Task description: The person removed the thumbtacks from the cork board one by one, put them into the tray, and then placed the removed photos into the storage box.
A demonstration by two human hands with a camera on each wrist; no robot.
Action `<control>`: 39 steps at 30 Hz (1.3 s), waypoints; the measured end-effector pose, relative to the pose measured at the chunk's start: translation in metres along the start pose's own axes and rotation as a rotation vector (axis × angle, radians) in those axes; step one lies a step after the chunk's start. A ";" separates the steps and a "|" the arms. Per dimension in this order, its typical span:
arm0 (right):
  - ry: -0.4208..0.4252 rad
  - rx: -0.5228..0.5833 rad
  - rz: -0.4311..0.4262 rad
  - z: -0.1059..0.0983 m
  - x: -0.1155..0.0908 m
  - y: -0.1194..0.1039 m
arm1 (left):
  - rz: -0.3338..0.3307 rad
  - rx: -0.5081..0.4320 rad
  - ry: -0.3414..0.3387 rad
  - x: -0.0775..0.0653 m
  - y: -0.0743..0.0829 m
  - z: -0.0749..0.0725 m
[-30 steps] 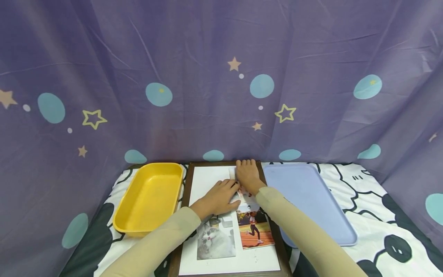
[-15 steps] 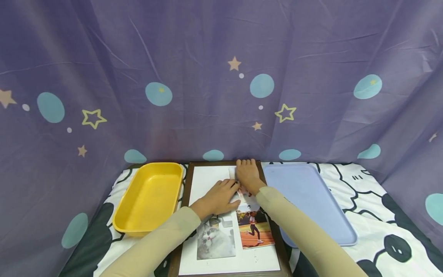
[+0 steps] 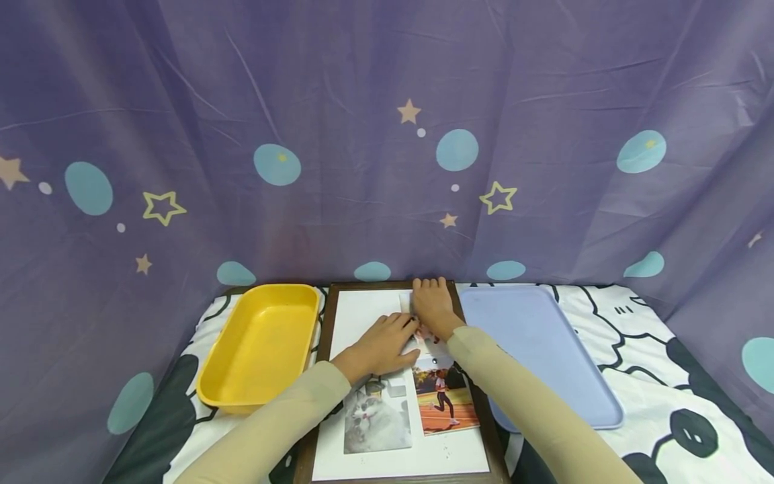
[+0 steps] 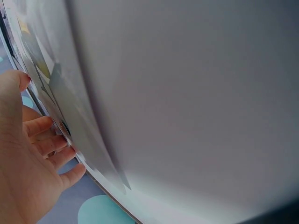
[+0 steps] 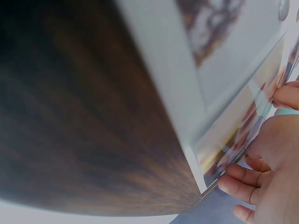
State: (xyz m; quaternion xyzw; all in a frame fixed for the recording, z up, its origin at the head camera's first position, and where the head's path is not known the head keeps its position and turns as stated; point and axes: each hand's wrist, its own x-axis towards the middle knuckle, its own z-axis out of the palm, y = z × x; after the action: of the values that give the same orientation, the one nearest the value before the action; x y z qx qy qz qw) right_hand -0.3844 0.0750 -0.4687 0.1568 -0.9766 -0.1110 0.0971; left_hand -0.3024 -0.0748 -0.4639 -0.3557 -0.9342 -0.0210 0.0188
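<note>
A brown-framed white board (image 3: pixel 355 308) lies in front of me with several photos on it. My left hand (image 3: pixel 381 346) rests across the middle of the board, fingers spread and touching the edge of a photo. Near the top right corner my right hand (image 3: pixel 431 306) touches a photo (image 5: pixel 238 135) with its fingertips, and covers much of it. Below the hands are a photo of a white cat (image 3: pixel 376 423) and one of a runner (image 3: pixel 446 402). A small silver round piece (image 5: pixel 284 9) shows on a photo in the right wrist view.
To the left stands a yellow tray (image 3: pixel 260 346) with raised walls. A flat light-blue tray (image 3: pixel 532 343) lies to the right. Both rest on a black-and-white patterned cloth (image 3: pixel 650 390). A purple curtain (image 3: pixel 363 222) hangs behind the board.
</note>
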 end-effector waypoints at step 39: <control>0.022 0.001 -0.016 -0.002 -0.001 0.001 | -0.001 -0.004 0.004 0.000 0.001 -0.002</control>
State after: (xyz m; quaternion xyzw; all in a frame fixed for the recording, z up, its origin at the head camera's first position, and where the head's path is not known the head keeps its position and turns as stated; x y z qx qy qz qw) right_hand -0.3830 0.0756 -0.4670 0.1659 -0.9742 -0.1094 0.1068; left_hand -0.3020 -0.0741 -0.4617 -0.3552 -0.9343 -0.0235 0.0199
